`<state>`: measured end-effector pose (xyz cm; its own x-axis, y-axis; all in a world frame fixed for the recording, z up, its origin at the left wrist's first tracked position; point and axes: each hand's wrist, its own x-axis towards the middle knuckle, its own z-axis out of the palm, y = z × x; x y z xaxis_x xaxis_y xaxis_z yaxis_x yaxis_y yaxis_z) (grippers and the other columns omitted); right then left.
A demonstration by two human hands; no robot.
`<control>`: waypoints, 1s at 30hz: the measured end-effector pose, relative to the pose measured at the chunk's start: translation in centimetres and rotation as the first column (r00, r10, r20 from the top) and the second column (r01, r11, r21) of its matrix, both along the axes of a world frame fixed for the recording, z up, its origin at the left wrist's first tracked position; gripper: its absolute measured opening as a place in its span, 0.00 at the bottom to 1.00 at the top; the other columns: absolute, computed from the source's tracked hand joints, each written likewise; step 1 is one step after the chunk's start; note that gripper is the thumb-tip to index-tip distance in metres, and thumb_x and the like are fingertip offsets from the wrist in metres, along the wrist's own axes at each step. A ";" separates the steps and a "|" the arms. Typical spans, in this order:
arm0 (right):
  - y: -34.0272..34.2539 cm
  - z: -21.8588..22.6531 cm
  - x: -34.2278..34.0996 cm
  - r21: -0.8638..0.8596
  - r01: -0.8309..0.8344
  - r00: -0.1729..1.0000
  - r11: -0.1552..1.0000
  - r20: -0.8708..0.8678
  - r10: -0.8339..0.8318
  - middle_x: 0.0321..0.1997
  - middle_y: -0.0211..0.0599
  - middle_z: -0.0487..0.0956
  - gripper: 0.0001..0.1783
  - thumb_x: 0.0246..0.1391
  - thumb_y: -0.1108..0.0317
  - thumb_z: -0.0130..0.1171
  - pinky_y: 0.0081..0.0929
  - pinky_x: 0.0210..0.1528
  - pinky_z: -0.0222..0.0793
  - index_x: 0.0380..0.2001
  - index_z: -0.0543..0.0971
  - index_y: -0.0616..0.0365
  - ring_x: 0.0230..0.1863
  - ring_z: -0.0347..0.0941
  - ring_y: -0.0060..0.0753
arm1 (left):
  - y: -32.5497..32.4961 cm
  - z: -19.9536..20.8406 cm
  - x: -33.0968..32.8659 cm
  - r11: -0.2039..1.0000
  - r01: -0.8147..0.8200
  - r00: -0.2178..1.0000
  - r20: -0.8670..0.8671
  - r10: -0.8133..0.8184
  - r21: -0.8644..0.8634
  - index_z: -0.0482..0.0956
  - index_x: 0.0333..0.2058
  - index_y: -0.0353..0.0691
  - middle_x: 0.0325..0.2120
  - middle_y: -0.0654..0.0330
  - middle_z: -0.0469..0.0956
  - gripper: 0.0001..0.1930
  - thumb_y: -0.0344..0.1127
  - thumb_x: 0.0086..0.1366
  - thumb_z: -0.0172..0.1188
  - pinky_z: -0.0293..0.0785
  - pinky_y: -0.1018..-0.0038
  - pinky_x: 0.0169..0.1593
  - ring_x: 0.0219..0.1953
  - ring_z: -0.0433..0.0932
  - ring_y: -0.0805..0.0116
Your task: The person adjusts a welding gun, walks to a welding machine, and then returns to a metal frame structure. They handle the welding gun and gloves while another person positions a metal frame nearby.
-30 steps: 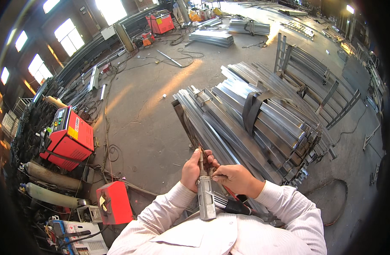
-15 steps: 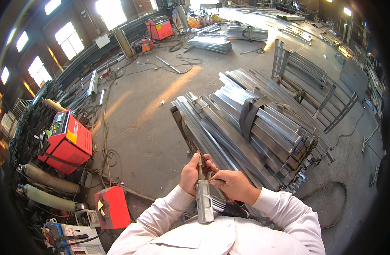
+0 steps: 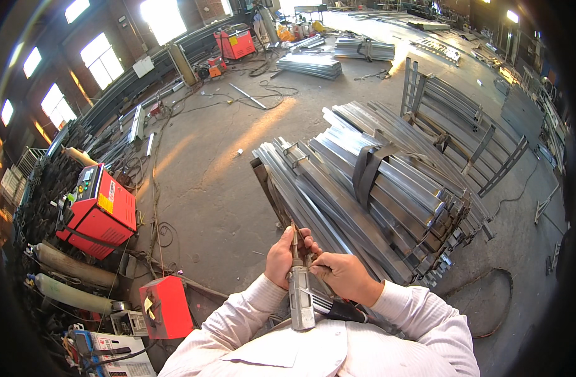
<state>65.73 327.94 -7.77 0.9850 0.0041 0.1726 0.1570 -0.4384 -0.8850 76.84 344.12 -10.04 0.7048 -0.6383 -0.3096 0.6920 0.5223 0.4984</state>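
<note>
Welding torch (image 3: 300, 295) against chest, both hands

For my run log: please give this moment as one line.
left hand: holds grey tool | right hand: at tool's nozzle | behind: steel bundle

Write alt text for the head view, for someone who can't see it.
Both hands, left hand and right hand, hold a grey metal hand tool close to the chest, its thin tip pointing up. Just beyond lies a strapped stack of galvanised steel profiles on the concrete floor, with red welding machines at left.
</note>
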 end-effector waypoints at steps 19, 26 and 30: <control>0.3 0.5 0.0 0.029 0.069 0.997 0.997 -0.042 -0.067 0.34 0.47 0.87 0.08 0.64 0.67 0.71 0.33 0.39 0.79 0.39 0.87 0.62 0.32 0.84 0.43 | -0.5 0.4 0.4 1.000 0.001 1.000 0.019 -0.001 0.014 0.75 0.49 0.36 0.33 0.59 0.78 0.22 0.51 0.86 0.42 0.83 0.58 0.53 0.39 0.81 0.59; 0.4 0.5 0.1 0.018 0.074 0.995 0.997 -0.069 -0.073 0.34 0.47 0.87 0.08 0.63 0.68 0.71 0.33 0.39 0.80 0.39 0.86 0.62 0.33 0.85 0.44 | -0.6 0.7 0.3 1.000 -0.001 1.000 0.005 0.001 0.005 0.75 0.48 0.36 0.33 0.59 0.79 0.22 0.51 0.86 0.43 0.83 0.57 0.53 0.39 0.81 0.59; 0.5 0.4 -0.1 0.004 0.087 0.996 0.996 -0.033 -0.087 0.34 0.47 0.87 0.10 0.64 0.64 0.70 0.38 0.39 0.81 0.38 0.85 0.60 0.35 0.86 0.51 | -0.6 0.3 0.4 1.000 0.002 1.000 0.015 -0.002 -0.002 0.75 0.48 0.36 0.33 0.59 0.79 0.23 0.52 0.86 0.43 0.83 0.57 0.53 0.39 0.81 0.59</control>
<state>65.62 328.43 -7.42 0.9867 -0.0827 0.1397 0.0890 -0.4440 -0.8916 77.26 343.49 -9.73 0.7080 -0.6402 -0.2981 0.6856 0.5218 0.5076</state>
